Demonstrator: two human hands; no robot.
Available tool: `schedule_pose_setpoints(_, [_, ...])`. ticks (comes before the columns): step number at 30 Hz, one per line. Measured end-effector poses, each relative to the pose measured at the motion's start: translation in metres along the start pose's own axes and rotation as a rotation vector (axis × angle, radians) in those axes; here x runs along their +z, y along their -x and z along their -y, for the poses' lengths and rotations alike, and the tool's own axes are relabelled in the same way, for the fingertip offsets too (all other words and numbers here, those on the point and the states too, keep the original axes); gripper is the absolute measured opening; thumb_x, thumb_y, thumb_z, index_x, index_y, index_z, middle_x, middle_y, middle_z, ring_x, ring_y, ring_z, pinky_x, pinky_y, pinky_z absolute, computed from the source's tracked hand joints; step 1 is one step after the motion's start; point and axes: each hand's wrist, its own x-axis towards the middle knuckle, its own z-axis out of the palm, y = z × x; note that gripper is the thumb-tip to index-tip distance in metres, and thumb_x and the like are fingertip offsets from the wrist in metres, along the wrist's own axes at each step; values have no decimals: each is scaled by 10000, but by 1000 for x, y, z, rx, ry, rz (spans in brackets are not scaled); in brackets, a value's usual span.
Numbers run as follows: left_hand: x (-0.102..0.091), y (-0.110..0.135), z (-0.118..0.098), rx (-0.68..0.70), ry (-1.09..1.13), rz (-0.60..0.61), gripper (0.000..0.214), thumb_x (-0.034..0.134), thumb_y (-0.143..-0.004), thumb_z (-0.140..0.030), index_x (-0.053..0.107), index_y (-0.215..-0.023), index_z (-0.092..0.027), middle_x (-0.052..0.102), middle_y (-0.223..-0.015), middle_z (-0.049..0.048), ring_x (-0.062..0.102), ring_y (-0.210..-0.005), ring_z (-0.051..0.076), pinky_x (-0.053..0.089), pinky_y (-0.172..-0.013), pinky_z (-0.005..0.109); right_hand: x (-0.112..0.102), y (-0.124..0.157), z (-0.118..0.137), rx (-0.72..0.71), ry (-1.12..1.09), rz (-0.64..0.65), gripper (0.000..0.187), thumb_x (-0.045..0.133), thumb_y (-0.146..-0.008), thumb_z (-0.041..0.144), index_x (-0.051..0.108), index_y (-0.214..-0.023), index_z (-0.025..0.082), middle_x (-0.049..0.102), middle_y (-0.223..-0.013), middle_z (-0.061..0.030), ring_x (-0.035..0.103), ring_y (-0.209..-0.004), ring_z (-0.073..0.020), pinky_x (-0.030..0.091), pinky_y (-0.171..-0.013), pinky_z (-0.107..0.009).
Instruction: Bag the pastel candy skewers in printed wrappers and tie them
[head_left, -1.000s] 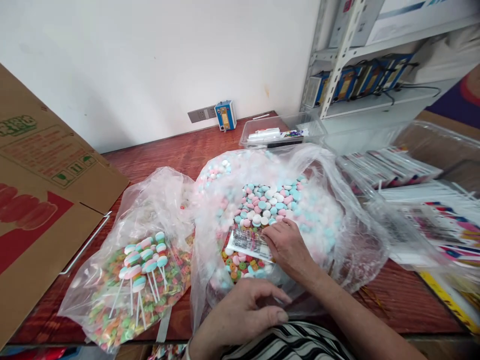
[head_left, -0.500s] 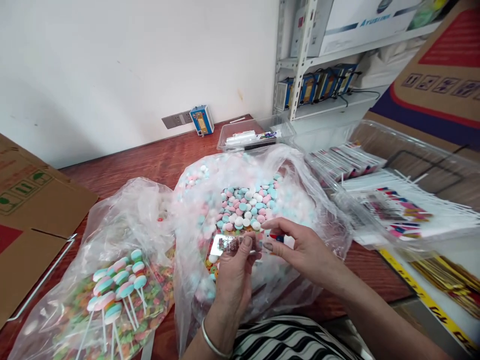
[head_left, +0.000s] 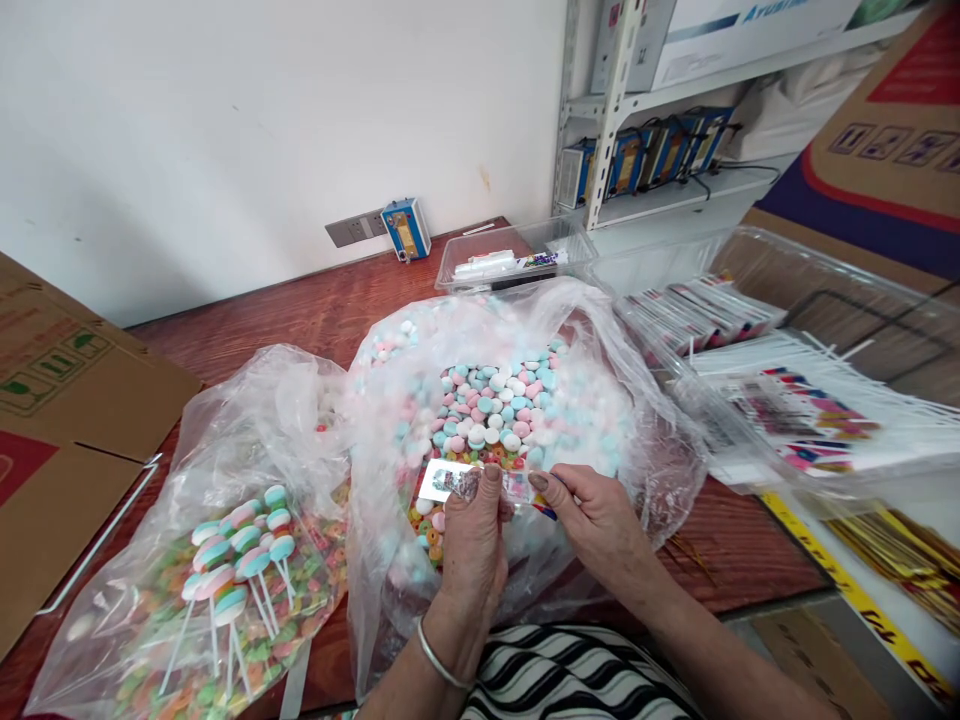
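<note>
Both of my hands pinch a small clear printed wrapper [head_left: 450,481] over the mouth of a big plastic bag [head_left: 645,440]. My left hand [head_left: 472,545] grips the wrapper near its middle. My right hand [head_left: 592,520] pinches its right end, where a coloured strip shows. The bag holds a heap of pink, blue and white round candies [head_left: 495,405], with coloured ring candies [head_left: 426,525] at the near edge under the wrapper. A silver bangle is on my left wrist.
A second plastic bag [head_left: 247,440] to the left holds finished lollipops [head_left: 240,545] on ring candies. Cardboard [head_left: 52,440] lies at far left. At right, clear trays hold printed wrappers [head_left: 795,420] and white sticks. A small clear box [head_left: 510,265] and a metal shelf [head_left: 615,120] stand behind.
A second ago my right hand lay on the wrapper in the bag and my left rested at the bag's near edge. Both hands have since lifted the wrapper and pinch it between them.
</note>
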Motion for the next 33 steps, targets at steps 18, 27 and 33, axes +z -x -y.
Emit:
schedule_pose_setpoints(18, [-10, -7, 1, 98, 86, 14, 312, 794, -702, -420, 581, -703, -191, 523, -590, -68, 497, -545, 75, 379, -529, 193, 1, 19, 19, -170, -265, -104, 269, 457, -985, 390, 658, -1078, 238, 575, -1201, -102, 549, -1143, -240, 471, -970, -395])
schedule_pose_setpoints(27, [-10, 2, -1, -30, 44, 161, 306, 805, -702, -397, 670, -847, -164, 634, -720, -17, 554, -605, 88, 434, -549, 189, 7, 15, 23, -125, -292, -38, 242, 460, -991, 236, 702, -978, 221, 653, -1151, -77, 618, -1076, -186, 499, -940, -340])
schedule_pose_setpoints(33, [-9, 1, -4, -210, 262, 62, 282, 849, -664, -301, 645, -791, -154, 646, -728, -18, 606, -645, 90, 496, -625, 192, 4, 15, 27, -328, 72, -158, 113, 572, -922, 246, 677, -907, 207, 652, -1167, -116, 582, -1109, -261, 460, -939, -462])
